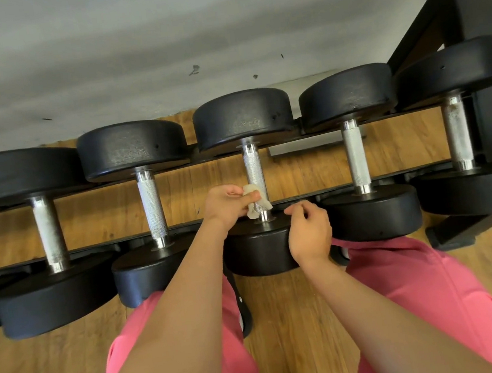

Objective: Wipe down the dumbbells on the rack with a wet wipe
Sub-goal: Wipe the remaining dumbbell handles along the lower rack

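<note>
View: head camera, looking down over both forearms
Writing: faint raised marks on the far head of the middle dumbbell, too blurred to read; no brand legible anywhere
Dumbbells: five black ones side by side on the rack, handles parallel
Long axis: each runs from the person toward the wall, with one head near and one far
Middle dumbbell: straight ahead in the row, third from either end
Wet wipe: crumpled, pale, pressed on the near end of the knurled handle, just above the near head
Left hand: fingers and thumb pinched round the wipe, holding it against the handle
Right hand: rests on the right edge of the near head, fingers loosely curled with nothing in them
Below: wooden floor and pink trousers (the person's own legs)
</note>
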Demonstrator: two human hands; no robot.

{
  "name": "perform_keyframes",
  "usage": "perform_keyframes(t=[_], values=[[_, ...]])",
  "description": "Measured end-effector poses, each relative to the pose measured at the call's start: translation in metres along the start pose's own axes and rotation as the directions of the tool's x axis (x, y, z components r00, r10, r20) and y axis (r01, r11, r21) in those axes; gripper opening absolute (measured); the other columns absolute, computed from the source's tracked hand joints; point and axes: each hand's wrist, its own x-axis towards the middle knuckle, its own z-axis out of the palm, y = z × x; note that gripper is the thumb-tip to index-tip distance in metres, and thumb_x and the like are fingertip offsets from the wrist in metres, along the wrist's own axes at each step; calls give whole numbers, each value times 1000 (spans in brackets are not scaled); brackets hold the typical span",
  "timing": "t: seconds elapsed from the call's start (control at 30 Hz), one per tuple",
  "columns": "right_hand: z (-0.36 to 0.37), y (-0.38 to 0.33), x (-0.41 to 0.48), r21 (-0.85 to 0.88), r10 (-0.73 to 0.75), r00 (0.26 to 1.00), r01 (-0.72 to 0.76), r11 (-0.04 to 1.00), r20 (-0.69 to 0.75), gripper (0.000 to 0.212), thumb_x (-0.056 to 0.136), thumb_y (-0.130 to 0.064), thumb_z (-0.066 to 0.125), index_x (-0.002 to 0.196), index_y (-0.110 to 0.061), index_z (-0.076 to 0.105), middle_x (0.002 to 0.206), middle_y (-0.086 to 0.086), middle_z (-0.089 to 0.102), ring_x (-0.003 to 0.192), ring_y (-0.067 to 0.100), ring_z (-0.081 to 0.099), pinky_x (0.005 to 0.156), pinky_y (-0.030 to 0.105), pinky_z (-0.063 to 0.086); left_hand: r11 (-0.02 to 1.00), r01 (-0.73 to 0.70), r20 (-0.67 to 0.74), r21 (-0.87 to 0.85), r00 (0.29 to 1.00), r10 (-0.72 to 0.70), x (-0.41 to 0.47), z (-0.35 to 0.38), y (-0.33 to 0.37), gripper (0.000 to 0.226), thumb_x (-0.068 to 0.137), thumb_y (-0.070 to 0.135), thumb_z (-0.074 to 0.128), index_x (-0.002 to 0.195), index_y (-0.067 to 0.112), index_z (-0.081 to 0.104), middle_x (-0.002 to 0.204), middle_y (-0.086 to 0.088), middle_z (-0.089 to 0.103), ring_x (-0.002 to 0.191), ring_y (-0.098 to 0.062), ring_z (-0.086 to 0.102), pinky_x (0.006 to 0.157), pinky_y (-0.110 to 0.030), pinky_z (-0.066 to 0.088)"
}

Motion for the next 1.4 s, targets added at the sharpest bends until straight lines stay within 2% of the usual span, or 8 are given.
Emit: perform_keyframes(t=[0.13,0.33,0.47,0.63,0.97,1.13,1.27,1.4], values=[[1,1,0,1,2,1000,-2,1000,-5,27,92,-26,44,90,-25,71,114,4,62,108,26,54,85,36,41,999,-19,-14,-49,1000,18,-2,-3,0,19,78,5,79,87,6,62,100,-10,66,82,-14,67,56,-14,54],[-1,-1,-1,9,19,1000,-19,1000,0,26,93,-25,45,93,-23,71,116,4,60,111,25,52,84,34,37,997,-56,-63,-44,997,53,0,6,0,19,79,12,79,82,22,63,87,2,68,90,-14,67,81,-25,56],[-1,0,-1,10,25,1000,-25,1000,2,26,93,-26,45,94,-22,71,116,4,60,111,24,51,82,32,34,992,-93,-152,-80,985,80,-1,5,0,20,80,13,79,79,22,61,85,5,65,87,-11,65,72,-20,54],[1,2,1,10,15,1000,-14,1000,-6,26,93,-27,46,94,-23,71,114,3,61,110,24,53,81,33,36,995,-74,-117,-64,991,66,1,8,2,14,81,17,78,78,23,66,85,4,69,91,-15,67,83,-29,56],[3,7,3,11,-15,1000,15,1000,-11,28,92,-31,45,92,-23,71,111,3,62,105,24,56,80,33,40,990,-125,-137,-61,984,115,3,12,6,12,83,15,75,80,25,68,85,5,72,89,-13,67,83,-28,55],[5,8,3,16,-15,1000,15,1000,-23,40,81,-44,36,88,-27,70,107,1,64,102,24,58,85,38,47,987,-157,-271,-21,952,145,10,14,10,8,86,23,72,79,20,72,84,0,73,87,-16,69,83,-36,57],[6,9,4,1,-9,1000,9,1000,-27,39,83,-45,37,88,-27,71,107,0,64,102,24,57,83,36,46,989,-137,-266,-50,957,120,13,25,16,21,86,23,72,106,15,72,101,4,71,90,-2,60,68,-14,41],[7,7,3,5,4,999,-4,1000,-39,51,73,-53,28,86,-28,69,105,0,65,101,24,58,84,39,49,979,-155,-346,-134,933,100,13,30,17,12,87,24,71,93,13,73,90,3,71,86,-6,62,71,-17,46]])
